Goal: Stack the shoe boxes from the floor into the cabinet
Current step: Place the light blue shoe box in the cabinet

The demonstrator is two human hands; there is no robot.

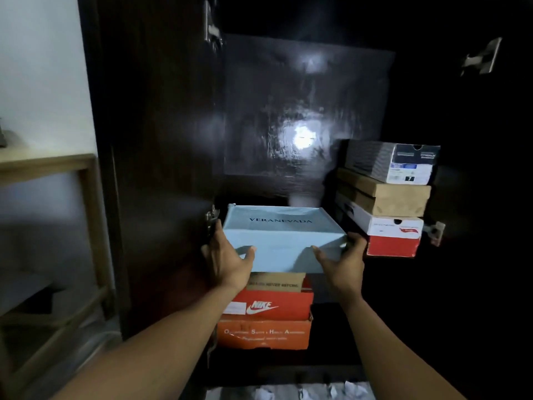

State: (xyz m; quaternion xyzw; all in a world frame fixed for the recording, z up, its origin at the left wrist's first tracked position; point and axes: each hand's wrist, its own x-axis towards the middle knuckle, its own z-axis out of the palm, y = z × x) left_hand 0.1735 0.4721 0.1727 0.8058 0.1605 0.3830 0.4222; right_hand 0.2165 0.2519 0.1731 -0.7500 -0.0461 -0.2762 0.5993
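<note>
Left hand [227, 256], right hand [344, 262] hold blue box [284, 236] inside cabinet [302, 82].

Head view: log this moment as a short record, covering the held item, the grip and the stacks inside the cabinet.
held: pale blue cardboard shoe box lettered VERANEVADA
grip: left hand and right hand clasp its near corners
position: over the left stack; contact unclear
left stack: brown printed box, orange Nike box, orange lettered box at bottom
right stack: grey striped box, plain brown box, white-and-red box
place: dark wooden cabinet, doors open
</note>
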